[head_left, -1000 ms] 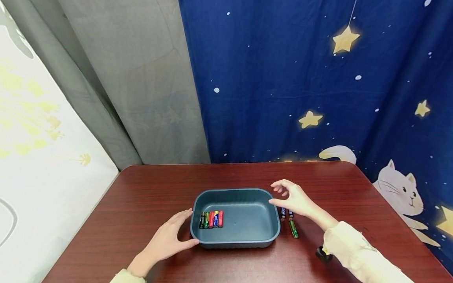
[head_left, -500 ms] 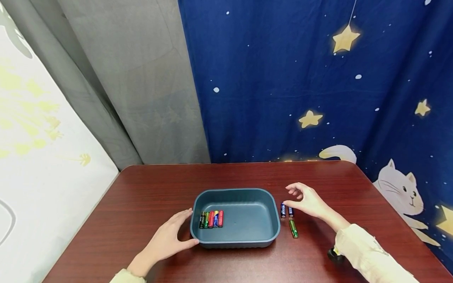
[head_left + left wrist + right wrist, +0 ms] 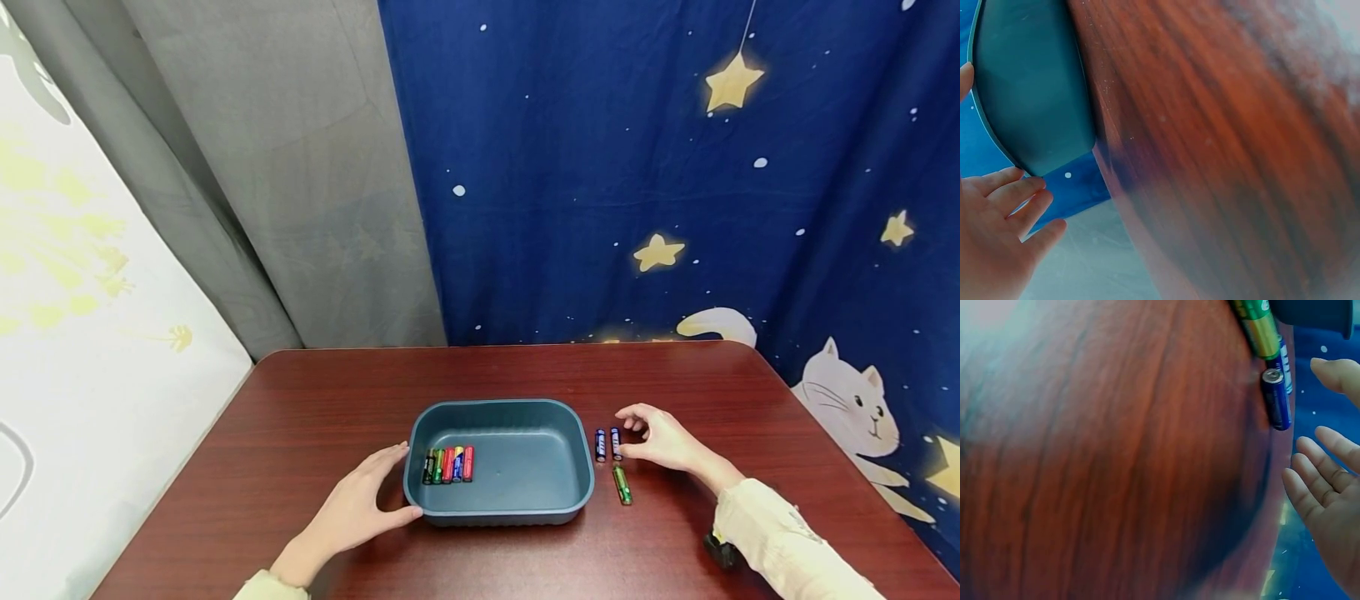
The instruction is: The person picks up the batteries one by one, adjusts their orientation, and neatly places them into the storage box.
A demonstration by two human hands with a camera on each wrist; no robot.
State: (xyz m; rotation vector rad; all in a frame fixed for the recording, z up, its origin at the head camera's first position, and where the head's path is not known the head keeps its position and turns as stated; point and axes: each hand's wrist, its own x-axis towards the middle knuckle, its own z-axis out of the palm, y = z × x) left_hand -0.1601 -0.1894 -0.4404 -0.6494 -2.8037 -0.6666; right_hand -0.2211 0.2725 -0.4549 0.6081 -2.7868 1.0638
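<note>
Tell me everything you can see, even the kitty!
Table: one, brown, lower middle
Tray: one, teal, on table
Tray batteries: five (black, green, two red, blue-yellow), tray's left side
Blue batteries: two, blue, right of tray
Green battery: one, green and gold, right of tray
Small object: one, black, lower right, unclear
Curtain: one, grey, back left
Starry curtain: one, blue, back right
Stars: several, yellow, same curtain
Cat: one, white, same curtain
Sheet: one, white, far left
Sleeves: two, cream, bottom
Left hand: one, touching tray's left end
Right hand: one, beside a blue battery
</note>
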